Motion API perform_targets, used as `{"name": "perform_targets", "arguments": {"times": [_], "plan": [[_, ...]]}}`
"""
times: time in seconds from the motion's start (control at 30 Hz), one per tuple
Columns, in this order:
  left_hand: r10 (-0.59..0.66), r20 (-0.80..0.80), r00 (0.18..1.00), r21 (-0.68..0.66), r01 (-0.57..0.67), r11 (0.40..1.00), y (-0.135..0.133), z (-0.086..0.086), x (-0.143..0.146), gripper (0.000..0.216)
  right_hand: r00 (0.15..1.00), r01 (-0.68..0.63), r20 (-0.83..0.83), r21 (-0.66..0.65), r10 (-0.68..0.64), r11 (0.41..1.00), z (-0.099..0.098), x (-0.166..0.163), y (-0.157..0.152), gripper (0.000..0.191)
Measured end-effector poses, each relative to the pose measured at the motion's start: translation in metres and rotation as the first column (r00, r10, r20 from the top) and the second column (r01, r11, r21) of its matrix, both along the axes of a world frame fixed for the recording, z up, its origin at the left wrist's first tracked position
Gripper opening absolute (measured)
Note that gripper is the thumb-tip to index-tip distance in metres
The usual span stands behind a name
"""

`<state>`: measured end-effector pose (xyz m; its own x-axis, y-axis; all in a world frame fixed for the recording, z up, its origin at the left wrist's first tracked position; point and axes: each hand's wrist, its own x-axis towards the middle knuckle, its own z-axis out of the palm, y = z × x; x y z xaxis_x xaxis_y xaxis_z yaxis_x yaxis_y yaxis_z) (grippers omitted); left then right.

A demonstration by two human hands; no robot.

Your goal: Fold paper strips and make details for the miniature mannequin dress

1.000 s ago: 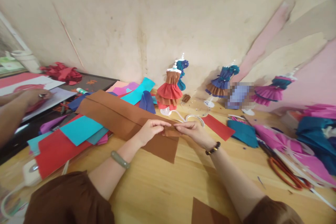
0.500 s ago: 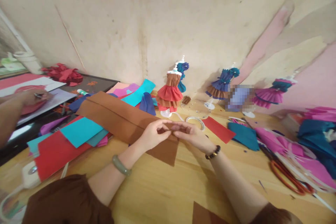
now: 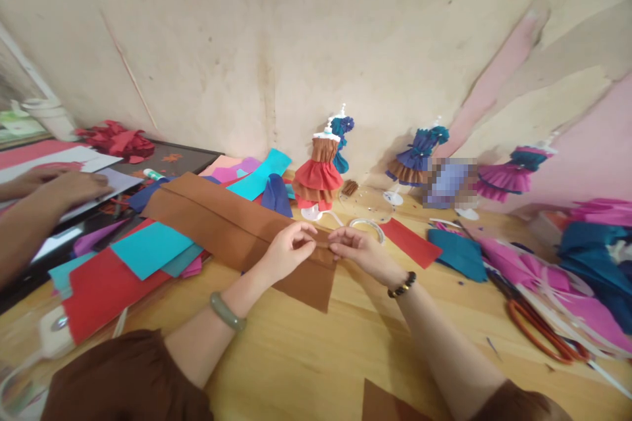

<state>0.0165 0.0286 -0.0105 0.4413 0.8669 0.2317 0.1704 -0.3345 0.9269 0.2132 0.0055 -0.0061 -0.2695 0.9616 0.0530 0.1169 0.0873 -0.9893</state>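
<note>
My left hand [image 3: 291,251] and my right hand [image 3: 364,254] pinch the two ends of a small brown paper strip [image 3: 323,252], fingertips closed and slightly apart. The strip is hard to tell from the larger brown paper sheet [image 3: 212,217] below, which runs back to the left with a long crease. Just behind my hands stands a mini dress form [image 3: 320,174] in a brown bodice and tiered red and brown skirt. A roll of white tape [image 3: 380,231] lies beyond my right hand.
Red [image 3: 111,296] and turquoise sheets [image 3: 151,247] pile up at left, near a co-worker's hands [image 3: 74,191]. Orange-handled scissors [image 3: 538,335] lie at right beside pink paper [image 3: 563,296]. Other dressed forms [image 3: 422,151] stand by the wall. A brown piece [image 3: 390,404] is at the front edge.
My hands have drawn slightly apart, so more of the brown strip shows between the fingertips. The co-worker's hands at left have shifted, and both now show.
</note>
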Motion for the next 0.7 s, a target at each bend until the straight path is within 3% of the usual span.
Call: {"name": "perform_targets", "arguments": {"times": [0.27, 0.4, 0.7], "plan": [[-0.039, 0.01, 0.999, -0.011, 0.039, 0.999, -0.0004, 0.0018, 0.0, 0.012, 0.995, -0.044, -0.096, -0.135, 0.031, 0.99, 0.0025, -0.0005, -0.0026, 0.03], [-0.025, 0.004, 1.0, -0.039, 0.025, 0.999, -0.0006, 0.0028, -0.0007, 0.013, 0.998, 0.043, -0.041, -0.061, -0.046, 0.997, 0.0002, 0.0026, -0.0002, 0.025], [-0.026, 0.0, 1.0, -0.028, 0.026, 0.999, 0.0039, -0.0005, -0.0005, 0.01, 0.993, 0.07, 0.091, 0.112, -0.08, 0.991, -0.0042, 0.0052, 0.0042, 0.023]]}}
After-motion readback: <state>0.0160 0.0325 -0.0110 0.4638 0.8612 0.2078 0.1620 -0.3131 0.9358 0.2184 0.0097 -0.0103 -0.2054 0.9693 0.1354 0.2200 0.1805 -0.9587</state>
